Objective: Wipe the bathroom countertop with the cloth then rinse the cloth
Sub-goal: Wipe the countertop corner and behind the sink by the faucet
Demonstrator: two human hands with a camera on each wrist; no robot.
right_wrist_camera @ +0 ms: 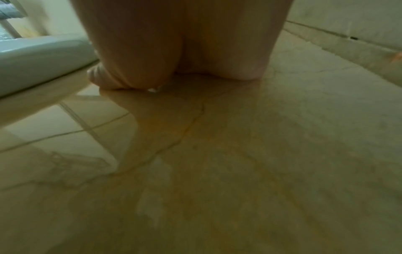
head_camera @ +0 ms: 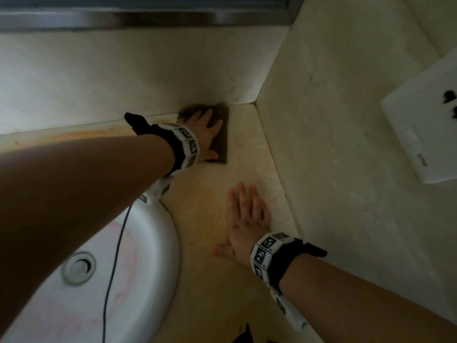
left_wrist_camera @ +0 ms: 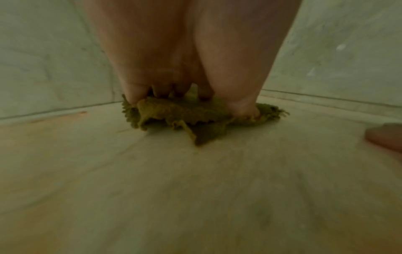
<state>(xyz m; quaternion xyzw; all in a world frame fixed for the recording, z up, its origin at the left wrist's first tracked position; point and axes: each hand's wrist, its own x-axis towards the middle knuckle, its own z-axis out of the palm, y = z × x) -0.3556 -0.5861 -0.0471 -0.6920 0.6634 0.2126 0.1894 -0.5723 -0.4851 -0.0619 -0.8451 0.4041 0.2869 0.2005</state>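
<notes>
A dark olive cloth [head_camera: 222,144] lies in the far corner of the beige stone countertop [head_camera: 205,194], where the back and side walls meet. My left hand [head_camera: 205,129] lies flat on it with spread fingers. In the left wrist view the fingertips [left_wrist_camera: 135,96] and thumb press down on the bunched cloth [left_wrist_camera: 189,113]. My right hand [head_camera: 247,219] rests palm-down on the bare countertop near the right wall, fingers straight, holding nothing. The right wrist view shows that palm [right_wrist_camera: 174,43] flat on the glossy stone [right_wrist_camera: 239,154].
A white sink basin [head_camera: 148,243] with a metal drain [head_camera: 78,267] sits at the lower left, with a thin black cable [head_camera: 118,243] hanging over it. An orange stain [head_camera: 74,134] runs along the back edge. A white wall socket [head_camera: 425,125] is on the right wall.
</notes>
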